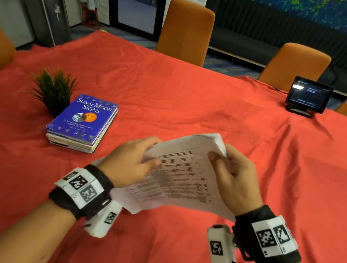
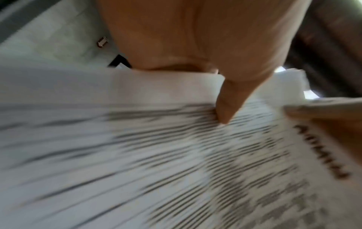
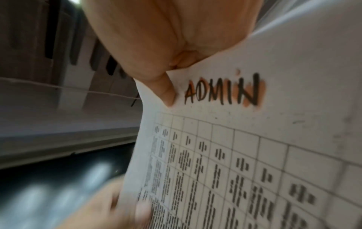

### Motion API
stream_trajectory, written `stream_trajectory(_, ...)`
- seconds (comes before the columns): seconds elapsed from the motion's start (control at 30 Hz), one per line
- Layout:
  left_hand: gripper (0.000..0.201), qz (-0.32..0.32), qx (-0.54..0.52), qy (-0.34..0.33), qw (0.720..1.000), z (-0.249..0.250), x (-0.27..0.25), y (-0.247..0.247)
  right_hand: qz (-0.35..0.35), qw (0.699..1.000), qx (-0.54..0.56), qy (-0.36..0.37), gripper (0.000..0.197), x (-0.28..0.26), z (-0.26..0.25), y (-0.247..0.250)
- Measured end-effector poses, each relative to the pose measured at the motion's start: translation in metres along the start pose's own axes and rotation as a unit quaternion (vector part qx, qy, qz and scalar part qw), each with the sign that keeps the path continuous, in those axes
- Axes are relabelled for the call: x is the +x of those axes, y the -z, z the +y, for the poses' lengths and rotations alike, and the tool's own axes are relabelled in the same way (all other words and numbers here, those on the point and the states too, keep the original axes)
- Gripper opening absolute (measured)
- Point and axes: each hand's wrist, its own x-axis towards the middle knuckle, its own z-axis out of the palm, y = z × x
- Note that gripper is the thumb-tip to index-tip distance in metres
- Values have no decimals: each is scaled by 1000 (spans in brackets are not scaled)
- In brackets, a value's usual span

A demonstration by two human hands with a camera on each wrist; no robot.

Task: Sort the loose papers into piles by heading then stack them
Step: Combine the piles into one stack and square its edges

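Both hands hold a bundle of white printed papers (image 1: 183,175) in the air above the red tablecloth (image 1: 196,103). My left hand (image 1: 137,159) grips its left edge, thumb lying on the top sheet (image 2: 176,155). My right hand (image 1: 229,164) pinches the far right corner, thumb on top. In the right wrist view the top sheet (image 3: 274,139) carries a printed table and the handwritten heading "ADMIN" (image 3: 223,91), highlighted in orange, just beside my thumb. The sheets underneath are hidden.
A stack of books topped by a blue "Sun & Moon Signs" (image 1: 83,119) lies at the left, next to a small potted plant (image 1: 53,89). A small screen on a stand (image 1: 308,96) sits at the far right. Orange chairs (image 1: 185,31) line the far edge.
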Motion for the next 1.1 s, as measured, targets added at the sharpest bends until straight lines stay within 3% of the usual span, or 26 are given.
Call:
stream_trajectory(0.1,3,-77,53,107,990,-58,-28,17,48,994,87,-38,11,-2,20,12)
stream_trajectory(0.17,4,-56,13,129,990,-75,-39,29,88,987,122,-52,12,-5,31,18)
stream_trajectory(0.27,14,99,-82,122,984,-72,-39,31,140,976,156,-55,15,-12,46,14)
stream_trajectory(0.37,11,273,-227,114,928,-55,-35,18,176,963,197,-58,30,-22,53,0)
stream_trajectory(0.43,17,328,-286,126,891,-52,-39,2,190,957,204,-81,39,-33,63,-15)
stream_trajectory(0.6,23,316,-320,270,852,-73,-66,-59,196,937,175,-229,35,-73,112,-57)
stream_trajectory(0.7,27,316,-355,336,813,-78,-72,-74,192,926,188,-265,25,-80,122,-66)
stream_trajectory(0.83,28,338,-366,350,793,-78,-62,-72,206,921,186,-272,20,-73,131,-66)
stream_trajectory(1.0,31,362,-384,303,793,-66,-50,-61,213,924,188,-255,26,-65,124,-55)
stream_trajectory(1.1,27,367,-385,301,792,-74,-53,-63,206,932,180,-239,16,-67,126,-51)
